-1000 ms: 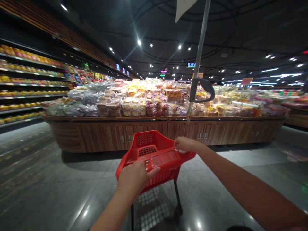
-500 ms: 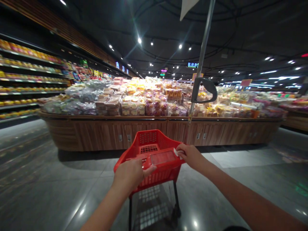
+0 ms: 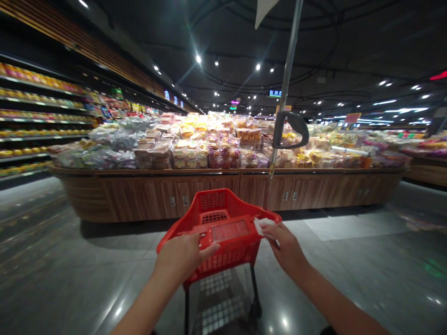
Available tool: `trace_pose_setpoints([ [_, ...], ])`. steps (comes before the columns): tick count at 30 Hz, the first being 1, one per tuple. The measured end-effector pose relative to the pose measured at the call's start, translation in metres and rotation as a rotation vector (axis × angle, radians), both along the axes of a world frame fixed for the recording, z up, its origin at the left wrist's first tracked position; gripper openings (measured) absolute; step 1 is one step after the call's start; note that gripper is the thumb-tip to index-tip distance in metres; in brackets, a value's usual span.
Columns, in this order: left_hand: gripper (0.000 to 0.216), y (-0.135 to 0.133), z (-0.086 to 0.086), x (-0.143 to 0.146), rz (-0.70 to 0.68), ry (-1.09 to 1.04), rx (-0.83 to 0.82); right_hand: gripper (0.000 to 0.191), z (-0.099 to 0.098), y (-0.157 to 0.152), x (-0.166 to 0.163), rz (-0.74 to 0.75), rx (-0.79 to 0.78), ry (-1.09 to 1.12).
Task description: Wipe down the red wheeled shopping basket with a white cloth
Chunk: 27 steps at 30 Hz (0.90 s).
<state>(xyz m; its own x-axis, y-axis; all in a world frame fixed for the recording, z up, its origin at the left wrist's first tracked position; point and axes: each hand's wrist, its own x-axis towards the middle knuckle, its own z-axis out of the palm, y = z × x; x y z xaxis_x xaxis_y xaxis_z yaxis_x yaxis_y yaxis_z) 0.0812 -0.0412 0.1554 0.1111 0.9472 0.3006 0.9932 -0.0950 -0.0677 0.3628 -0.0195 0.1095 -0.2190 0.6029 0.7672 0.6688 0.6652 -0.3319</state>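
Observation:
A red plastic shopping cart stands in front of me, and its basket shows only its own grid floor. My left hand is closed over the left part of the cart's handle, thumb pointing right along it. At the right end, my right hand pinches a crumpled white tissue against the handle. The fingers of that hand are bent around the tissue, and the palm is raised off the bar.
Beyond the cart runs a wood-panelled display counter piled with bagged baked goods. A metal pole with a grey loop-shaped holder rises by it. Stocked shelves line the left, across the grey tiled floor.
My right hand has slid outward and back along the handle's right end, showing more of the tissue and the cart's corner. My left hand stays on the handle. The view has shifted slightly.

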Motion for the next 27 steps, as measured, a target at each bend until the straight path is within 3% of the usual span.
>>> trace_pose_setpoints([
  [4, 0.068, 0.001, -0.001, -0.005, -0.016, 0.055, -0.002, 0.012, -0.012, 0.016, 0.022, -0.167, 0.118, 0.178],
  [7, 0.069, 0.003, -0.003, -0.006, -0.016, 0.079, -0.001, 0.009, -0.023, 0.016, 0.01, -0.296, 0.135, 0.378],
  [10, 0.069, 0.004, -0.003, -0.007, -0.025, 0.076, -0.004, 0.005, -0.04, 0.0, -0.027, -0.264, 0.104, 0.499],
  [14, 0.068, 0.003, -0.002, -0.009, -0.026, 0.072, -0.014, 0.007, -0.056, -0.015, -0.06, -0.149, 0.08, 0.465],
  [18, 0.068, 0.001, -0.002, -0.011, -0.042, 0.082, -0.028, 0.008, -0.054, 0.001, -0.034, -0.273, 0.09, 0.633],
  [21, 0.066, 0.0, -0.002, -0.012, -0.043, 0.076, -0.035, 0.022, -0.045, 0.021, 0.0, -0.352, -0.084, 0.784],
  [24, 0.065, 0.0, -0.001, -0.014, -0.035, 0.065, -0.039, 0.033, -0.036, 0.027, 0.02, -0.33, -0.283, 0.785],
  [27, 0.066, 0.0, 0.0, -0.016, -0.021, 0.057, -0.053, 0.031, -0.029, 0.013, 0.023, -0.259, -0.321, 0.673],
])
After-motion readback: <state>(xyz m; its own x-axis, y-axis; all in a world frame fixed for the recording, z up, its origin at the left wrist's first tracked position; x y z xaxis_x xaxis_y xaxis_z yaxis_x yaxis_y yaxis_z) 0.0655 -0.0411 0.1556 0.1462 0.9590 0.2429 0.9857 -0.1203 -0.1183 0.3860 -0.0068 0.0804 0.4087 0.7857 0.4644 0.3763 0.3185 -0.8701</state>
